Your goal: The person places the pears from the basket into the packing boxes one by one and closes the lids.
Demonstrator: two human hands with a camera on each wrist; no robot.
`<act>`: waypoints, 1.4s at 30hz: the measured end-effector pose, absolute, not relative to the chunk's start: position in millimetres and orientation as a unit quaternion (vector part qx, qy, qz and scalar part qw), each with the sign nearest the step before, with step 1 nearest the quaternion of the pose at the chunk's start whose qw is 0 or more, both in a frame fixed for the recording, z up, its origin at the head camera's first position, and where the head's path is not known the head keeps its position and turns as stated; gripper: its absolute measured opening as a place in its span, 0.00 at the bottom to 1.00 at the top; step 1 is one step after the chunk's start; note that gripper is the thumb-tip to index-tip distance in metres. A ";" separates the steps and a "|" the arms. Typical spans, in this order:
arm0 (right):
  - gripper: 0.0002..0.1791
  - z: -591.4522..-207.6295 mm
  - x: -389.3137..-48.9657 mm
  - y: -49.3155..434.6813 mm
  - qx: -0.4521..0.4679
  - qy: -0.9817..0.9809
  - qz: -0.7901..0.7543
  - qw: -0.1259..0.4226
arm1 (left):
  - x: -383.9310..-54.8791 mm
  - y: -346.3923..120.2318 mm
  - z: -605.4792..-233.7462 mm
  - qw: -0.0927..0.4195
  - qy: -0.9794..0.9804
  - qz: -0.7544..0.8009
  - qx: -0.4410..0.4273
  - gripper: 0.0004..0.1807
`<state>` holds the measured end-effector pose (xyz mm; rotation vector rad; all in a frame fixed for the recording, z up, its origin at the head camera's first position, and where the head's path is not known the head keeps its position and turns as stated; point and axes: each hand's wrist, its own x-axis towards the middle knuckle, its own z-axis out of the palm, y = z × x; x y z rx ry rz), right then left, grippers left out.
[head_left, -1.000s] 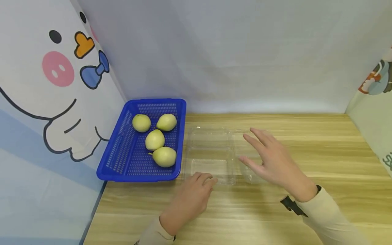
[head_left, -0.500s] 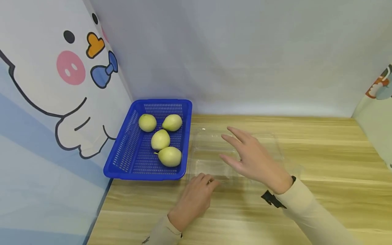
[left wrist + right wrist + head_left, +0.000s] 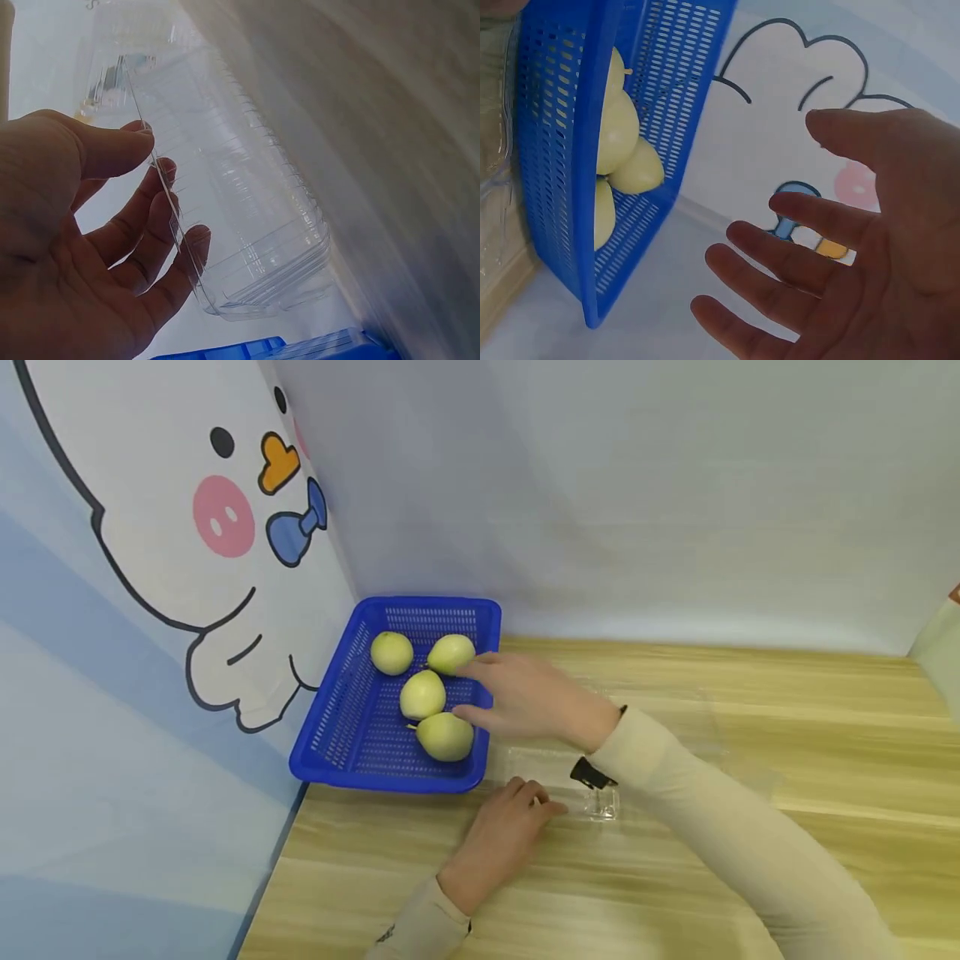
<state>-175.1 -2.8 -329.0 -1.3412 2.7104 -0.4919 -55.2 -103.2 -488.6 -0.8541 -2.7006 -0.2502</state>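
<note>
My left hand (image 3: 504, 833) holds the near rim of a clear plastic box (image 3: 546, 767); in the left wrist view the thumb and fingertips meet at the edge of the box wall (image 3: 247, 187). My right hand (image 3: 536, 697) hangs over the right side of a blue plastic basket (image 3: 330, 774), fingers spread and nothing in its grasp. Several pale yellow-green pears lie in the basket. Nearest to the right hand are the back right pear (image 3: 450, 653) and the front pear (image 3: 446, 739). The right forearm covers part of the box.
Two more pears are the back left one (image 3: 392, 653) and the middle one (image 3: 422, 695). A clear plastic lid (image 3: 678, 714) lies flat to the right on the wooden table (image 3: 750, 685). A cartoon-printed wall (image 3: 150, 693) rises along the left; a pale cloth wall (image 3: 675, 510) stands behind.
My right hand has moved left from above the clear lid, across the box, to the basket. The left hand stays at the box rim. The head view has shifted a little rightward.
</note>
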 end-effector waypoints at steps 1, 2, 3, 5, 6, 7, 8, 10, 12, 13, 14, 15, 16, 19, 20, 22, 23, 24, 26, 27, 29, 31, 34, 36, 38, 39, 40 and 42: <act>0.33 -331.0 -180.4 -13.5 -0.440 0.884 -0.145 0.059 | -55.7 -103.0 -489.1 0.148 -0.939 -0.088 -0.297 0.14; 0.33 -334.5 -185.1 -24.1 -0.441 0.884 -0.133 0.082 | -56.1 -102.9 -489.8 0.147 -0.939 -0.089 -0.296 0.15; 0.34 -338.8 -189.2 -34.2 -0.441 0.883 -0.121 0.103 | -56.1 -103.1 -490.5 0.148 -0.939 -0.090 -0.296 0.15; 0.32 -349.9 -194.4 -52.2 -0.440 0.882 -0.094 0.139 | -55.5 -103.8 -491.0 0.154 -0.938 -0.089 -0.296 0.17; 0.31 -356.0 -195.6 -59.9 -0.440 0.881 -0.083 0.153 | -55.4 -103.9 -491.0 0.158 -0.938 -0.087 -0.297 0.18; 0.29 -361.2 -196.1 -66.7 -0.440 0.880 -0.070 0.167 | -55.5 -103.8 -491.2 0.162 -0.936 -0.085 -0.300 0.20; 0.27 -366.3 -196.3 -72.6 -0.440 0.879 -0.060 0.175 | -55.6 -103.4 -491.0 0.166 -0.935 -0.081 -0.301 0.21; 0.24 -374.8 -196.4 -82.2 -0.441 0.878 -0.044 0.181 | -55.7 -102.2 -489.8 0.167 -0.935 -0.076 -0.303 0.22; 0.22 -378.8 -196.7 -89.6 -0.442 0.877 -0.034 0.185 | -55.8 -100.8 -488.9 0.165 -0.936 -0.071 -0.303 0.22; 0.21 -381.0 -196.8 -92.0 -0.440 0.877 -0.028 0.190 | -55.0 -99.4 -489.1 0.162 -0.937 -0.071 -0.302 0.22; 0.22 -382.6 -196.9 -94.2 -0.438 0.878 -0.021 0.194 | -54.3 -98.4 -489.3 0.158 -0.938 -0.071 -0.301 0.21; 0.23 -384.0 -197.3 -96.5 -0.434 0.878 -0.015 0.201 | -53.9 -97.7 -489.7 0.157 -0.938 -0.071 -0.300 0.21; 0.23 -384.4 -197.7 -98.8 -0.432 0.878 -0.008 0.207 | -53.5 -97.3 -490.0 0.156 -0.938 -0.073 -0.299 0.20; 0.25 -385.3 -199.8 -106.0 -0.426 0.877 0.014 0.221 | -53.3 -97.8 -489.4 0.157 -0.938 -0.073 -0.299 0.19; 0.26 -385.3 -200.8 -108.5 -0.426 0.876 0.020 0.224 | -53.4 -98.3 -489.3 0.157 -0.938 -0.073 -0.299 0.19; 0.23 -384.2 -203.2 -113.1 -0.428 0.873 0.025 0.234 | -53.3 -99.3 -488.2 0.153 -0.939 -0.074 -0.299 0.19; 0.22 -383.5 -204.5 -115.0 -0.429 0.871 0.029 0.239 | -53.1 -99.7 -487.7 0.150 -0.940 -0.073 -0.297 0.19; 0.21 -382.2 -205.6 -116.5 -0.428 0.869 0.032 0.247 | -53.1 -99.9 -487.3 0.144 -0.941 -0.073 -0.297 0.19; 0.17 -378.7 -208.0 -118.5 -0.422 0.865 0.038 0.270 | -52.7 -99.7 -485.8 0.130 -0.944 -0.070 -0.296 0.20; 0.15 -376.7 -209.2 -118.8 -0.418 0.862 0.041 0.282 | -52.5 -99.5 -484.8 0.122 -0.945 -0.068 -0.296 0.20; 0.12 -372.1 -210.9 -123.5 -0.412 0.858 0.057 0.301 | -52.0 -100.6 -483.0 0.107 -0.948 -0.064 -0.294 0.21; 0.11 -367.1 -213.3 -127.7 -0.404 0.855 0.073 0.317 | -51.9 -101.1 -481.1 0.094 -0.950 -0.063 -0.292 0.21; 0.13 -362.7 -218.4 -134.8 -0.388 0.854 0.100 0.331 | -52.7 -101.0 -479.2 0.079 -0.952 -0.061 -0.289 0.23; 0.14 -361.0 -221.9 -139.7 -0.366 0.857 0.111 0.345 | -52.8 -101.2 -477.9 0.071 -0.953 -0.062 -0.288 0.24; 0.17 -360.4 -224.8 -145.2 -0.338 0.861 0.120 0.362 | -53.0 -101.5 -477.8 0.068 -0.953 -0.062 -0.289 0.27; 0.19 -360.3 -225.9 -148.2 -0.321 0.863 0.125 0.370 | -53.2 -101.7 -477.9 0.071 -0.953 -0.061 -0.289 0.28; 0.20 -359.9 -226.8 -151.4 -0.305 0.865 0.126 0.378 | -53.2 -102.2 -477.7 0.071 -0.953 -0.061 -0.289 0.29; 0.23 -359.4 -228.0 -158.7 -0.277 0.867 0.131 0.393 | -53.4 -103.5 -477.5 0.075 -0.953 -0.066 -0.287 0.29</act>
